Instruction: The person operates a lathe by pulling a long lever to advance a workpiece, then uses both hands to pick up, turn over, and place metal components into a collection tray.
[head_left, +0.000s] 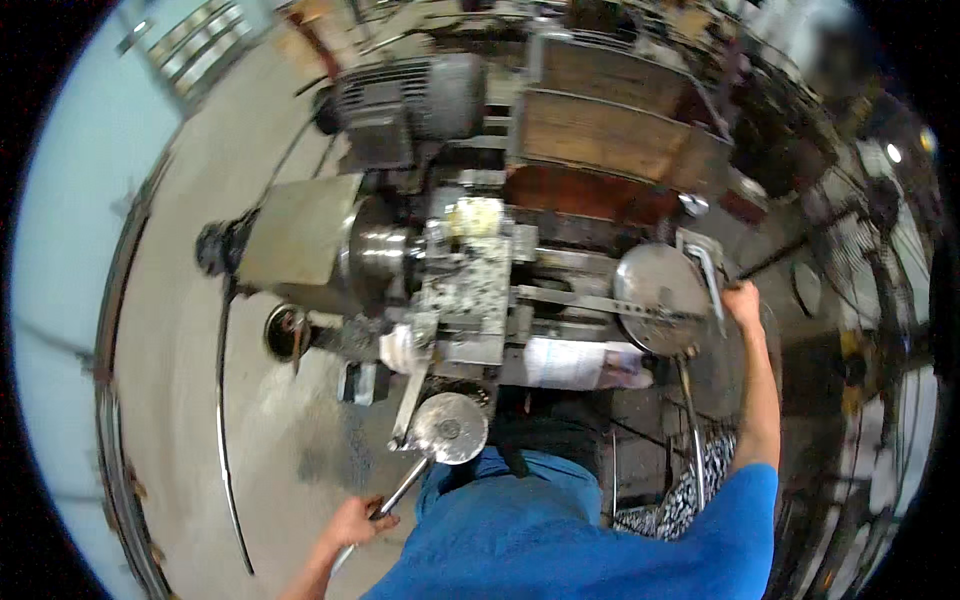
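I stand at a lathe-like metal machine. My left hand is closed around a steel lever. That lever runs down and left from a round metal disc at the machine's front. Out to the right, my right hand is closed on the near end of a dark bar. It is beside a larger round plate, from which another steel lever slants toward me. Between my hands lies the cross slide, scattered with dark chips. A bright cylindrical chuck sits to its left.
An electric motor is mounted behind the headstock cover. Wooden boards stand at the back. A white cloth lies along the machine's front, and a wrench-like tool rests near the large plate. A pale wall rises at the left.
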